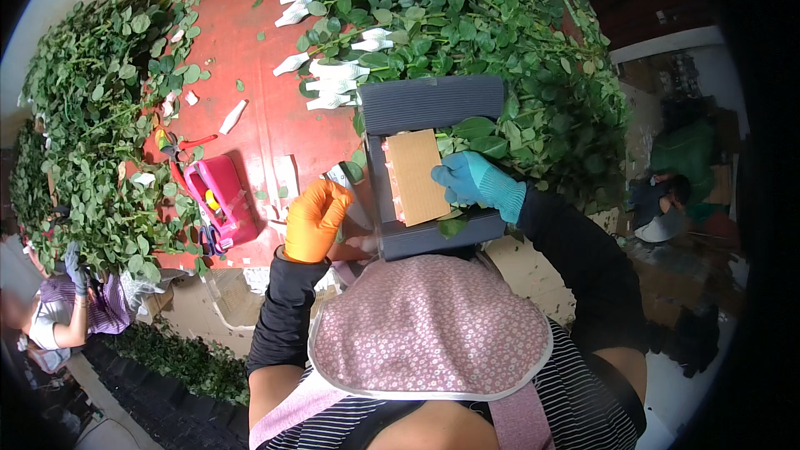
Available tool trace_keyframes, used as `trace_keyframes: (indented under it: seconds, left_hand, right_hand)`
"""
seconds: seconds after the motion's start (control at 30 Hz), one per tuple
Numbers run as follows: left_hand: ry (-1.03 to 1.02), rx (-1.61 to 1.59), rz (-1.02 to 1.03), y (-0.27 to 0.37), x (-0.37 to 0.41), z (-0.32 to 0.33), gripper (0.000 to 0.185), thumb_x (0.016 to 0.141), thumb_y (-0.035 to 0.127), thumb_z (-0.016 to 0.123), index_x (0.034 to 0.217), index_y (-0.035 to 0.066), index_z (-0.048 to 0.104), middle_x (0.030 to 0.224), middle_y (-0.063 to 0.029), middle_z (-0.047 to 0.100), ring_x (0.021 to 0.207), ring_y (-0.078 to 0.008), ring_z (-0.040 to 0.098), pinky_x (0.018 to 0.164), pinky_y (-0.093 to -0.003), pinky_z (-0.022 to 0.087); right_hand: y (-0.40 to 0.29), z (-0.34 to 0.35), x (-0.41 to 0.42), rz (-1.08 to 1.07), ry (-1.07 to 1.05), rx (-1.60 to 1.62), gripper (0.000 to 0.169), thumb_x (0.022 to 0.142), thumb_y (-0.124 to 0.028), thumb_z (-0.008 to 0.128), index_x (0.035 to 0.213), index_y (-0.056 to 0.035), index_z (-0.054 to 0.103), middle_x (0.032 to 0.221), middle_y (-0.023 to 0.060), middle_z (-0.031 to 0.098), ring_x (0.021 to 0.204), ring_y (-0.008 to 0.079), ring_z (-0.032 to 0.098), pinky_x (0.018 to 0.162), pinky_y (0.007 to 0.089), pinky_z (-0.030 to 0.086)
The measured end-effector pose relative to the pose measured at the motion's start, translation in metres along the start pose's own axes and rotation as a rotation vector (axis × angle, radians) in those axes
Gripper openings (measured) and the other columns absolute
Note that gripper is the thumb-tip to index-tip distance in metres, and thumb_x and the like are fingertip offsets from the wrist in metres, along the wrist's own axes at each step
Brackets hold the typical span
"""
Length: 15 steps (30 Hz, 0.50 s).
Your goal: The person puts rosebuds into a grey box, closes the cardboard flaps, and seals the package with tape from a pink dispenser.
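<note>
My right hand (pixel 462 181), in a light-blue knit glove, is at the right edge of a cardboard sheet (pixel 415 175); whether its fingers grip the sheet cannot be told. The sheet lies over pink-red flower heads (pixel 398 200) in a dark ribbed holder (pixel 434 103), with leafy stems (pixel 481 134) running out to the right. Left of the holder, my left hand (pixel 319 219), in an orange glove, is raised with curled fingers, thumb and fingertips close together. Nothing can be made out between them. A metal blade-like tool (pixel 353 197) lies between that hand and the holder.
On the red table (pixel 231 37) stand a pink tape dispenser (pixel 225 200), scissors (pixel 212 240) and red-handled pruning shears (pixel 181 144). White-netted flower buds (pixel 331 86) with leafy stems are piled at the back. More foliage (pixel 94 87) lies left, near a co-worker (pixel 75 306). Another person (pixel 665 200) is far right.
</note>
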<state>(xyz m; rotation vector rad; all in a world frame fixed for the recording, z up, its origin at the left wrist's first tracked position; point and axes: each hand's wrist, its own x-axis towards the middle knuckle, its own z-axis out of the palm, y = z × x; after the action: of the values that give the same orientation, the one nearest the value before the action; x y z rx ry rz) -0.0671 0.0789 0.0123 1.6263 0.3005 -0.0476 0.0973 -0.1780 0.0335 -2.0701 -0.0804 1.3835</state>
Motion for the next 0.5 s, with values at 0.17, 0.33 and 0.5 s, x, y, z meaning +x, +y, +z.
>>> trace_keyframes:
  seconds: [0.17, 0.33, 0.5]
  left_hand:
    - [-0.061, 0.449, 0.297, 0.022, 0.002, 0.019, 0.012, 0.089, 0.009, 0.069, 0.096, 0.004, 0.061, 0.087, -0.0067, 0.065, 0.071, -0.0157, 0.062, 0.066, -0.0289, 0.050]
    - [-0.288, 0.928, 0.565, 0.051, 0.047, 0.071, 0.043, 0.073, 0.032, 0.077, 0.099, 0.007, 0.054, 0.083, -0.0121, 0.061, 0.076, -0.0308, 0.063, 0.065, -0.0416, 0.050]
    - [-0.687, 1.054, 0.416, 0.042, 0.100, 0.082, 0.064, 0.062, 0.042, 0.083, 0.110, 0.005, 0.063, 0.100, -0.0159, 0.066, 0.096, -0.0359, 0.065, 0.082, -0.0444, 0.052]
  right_hand:
    - [0.004, 0.001, -0.005, 0.035, 0.045, -0.013, 0.037, 0.097, -0.034, 0.056, 0.086, 0.0003, 0.060, 0.067, 0.0088, 0.065, 0.056, 0.0144, 0.060, 0.052, 0.0304, 0.049]
    - [0.004, 0.003, -0.005, 0.052, 0.099, -0.012, 0.033, 0.096, -0.032, 0.056, 0.088, -0.0005, 0.061, 0.073, 0.0098, 0.066, 0.061, 0.0170, 0.063, 0.060, 0.0338, 0.052]
    - [-0.008, 0.015, 0.003, -0.007, 0.151, -0.355, 0.038, 0.097, -0.034, 0.049, 0.105, -0.0005, 0.066, 0.095, 0.0162, 0.071, 0.083, 0.0300, 0.070, 0.076, 0.0425, 0.056]
